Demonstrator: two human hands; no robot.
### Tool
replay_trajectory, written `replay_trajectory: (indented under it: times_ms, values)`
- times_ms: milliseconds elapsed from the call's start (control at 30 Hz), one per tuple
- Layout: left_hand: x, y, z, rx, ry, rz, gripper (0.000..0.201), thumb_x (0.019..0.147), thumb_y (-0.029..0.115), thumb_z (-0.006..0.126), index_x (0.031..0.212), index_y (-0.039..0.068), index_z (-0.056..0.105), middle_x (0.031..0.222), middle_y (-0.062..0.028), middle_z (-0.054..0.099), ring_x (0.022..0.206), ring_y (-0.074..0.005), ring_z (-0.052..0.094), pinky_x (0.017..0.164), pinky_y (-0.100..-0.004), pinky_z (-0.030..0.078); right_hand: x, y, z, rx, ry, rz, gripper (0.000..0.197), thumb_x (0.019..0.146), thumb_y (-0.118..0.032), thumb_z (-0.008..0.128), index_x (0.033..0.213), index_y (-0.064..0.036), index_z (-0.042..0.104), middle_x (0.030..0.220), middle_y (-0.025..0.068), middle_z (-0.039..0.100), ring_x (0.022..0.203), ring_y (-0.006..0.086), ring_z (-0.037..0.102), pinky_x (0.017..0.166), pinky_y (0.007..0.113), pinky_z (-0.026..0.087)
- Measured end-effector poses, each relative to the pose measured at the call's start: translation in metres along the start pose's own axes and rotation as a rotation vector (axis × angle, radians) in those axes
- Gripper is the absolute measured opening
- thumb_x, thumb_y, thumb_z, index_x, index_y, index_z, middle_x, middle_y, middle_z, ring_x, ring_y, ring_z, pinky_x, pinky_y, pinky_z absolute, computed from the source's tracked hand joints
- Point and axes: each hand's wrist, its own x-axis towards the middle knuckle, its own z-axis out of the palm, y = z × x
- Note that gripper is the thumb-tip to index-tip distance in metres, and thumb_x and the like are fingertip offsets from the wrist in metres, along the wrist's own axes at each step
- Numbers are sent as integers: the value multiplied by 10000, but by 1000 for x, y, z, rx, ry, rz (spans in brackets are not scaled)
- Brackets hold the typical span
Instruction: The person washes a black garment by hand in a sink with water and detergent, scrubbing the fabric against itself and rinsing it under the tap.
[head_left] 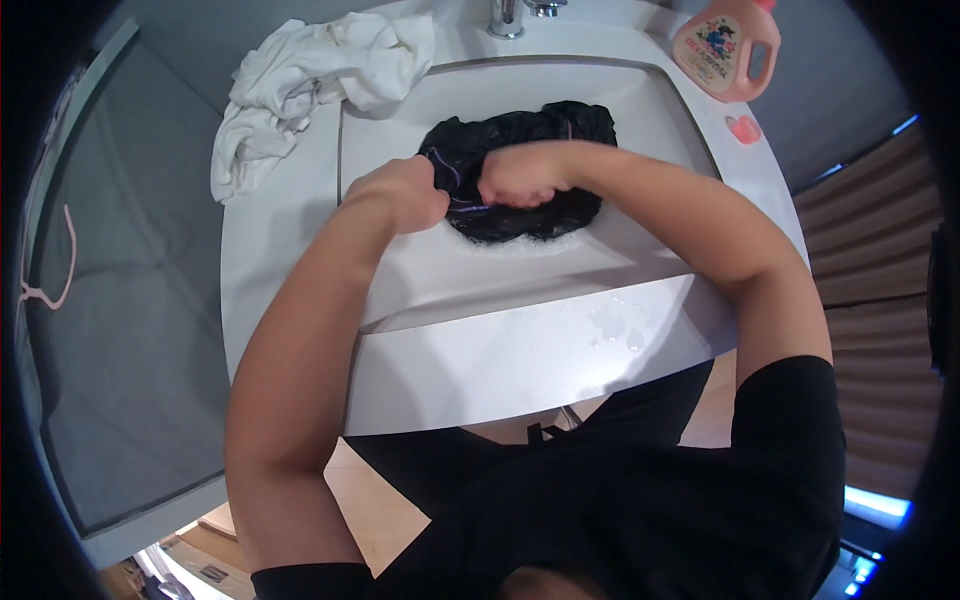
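Observation:
A wet black garment [568, 208] with thin purple lines lies bunched in the white sink [648, 215], with some suds along its near edge. My left hand [405, 192] is closed on the garment's left edge. My right hand [527, 174] is curled into a fist over its middle, gripping a fold of the dark fabric; its fingers are slightly blurred. Both forearms reach over the front of the counter, and the two hands are a short way apart.
A crumpled white cloth [330, 75] lies on the counter's far left corner. At the back stands a chrome faucet [507, 18]. A pink detergent bottle [722, 50] and a small pink cap [743, 129] sit at the far right. Water drops [618, 322] spot the front ledge.

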Motion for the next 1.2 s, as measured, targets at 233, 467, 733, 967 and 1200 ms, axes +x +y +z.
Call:
replay_trajectory:
  times_ms: [233,467,733,967,1200]
  values:
    - [-2,0,1,-24,81,32,357,913,298,616,1130,22,679,1155,-198,717,1101,-372,679,950,-444,531,16,22,-34,142,126,85,372,907,-277,558,601,-208,357,520,-66,324,392,83,277,369,279,192]
    - [-9,2,-4,13,6,-6,446,943,312,584,1264,18,682,1295,-192,694,1206,-356,659,1020,-441,519,5,29,-52,118,246,196,304,900,-263,559,634,-190,431,548,-42,381,406,99,298,396,273,235]
    - [-7,3,-4,-1,16,15,441,942,304,581,1261,17,685,1290,-194,695,1202,-364,659,1017,-450,520,-10,75,-108,199,377,298,362,922,-310,548,614,-236,373,514,-92,292,399,76,258,396,273,169]
    - [-3,-2,0,-2,39,22,423,943,294,579,1244,20,694,1279,-195,699,1187,-368,666,1005,-454,526,-16,82,-110,244,453,283,280,873,-286,556,638,-221,418,518,-84,327,389,73,282,369,270,188]
    - [-6,1,-3,1,-1,4,428,948,297,578,1260,24,684,1292,-185,696,1199,-365,660,1014,-451,523,-10,80,-113,259,504,262,293,901,-314,545,654,-238,406,547,-81,330,410,79,279,403,252,171]
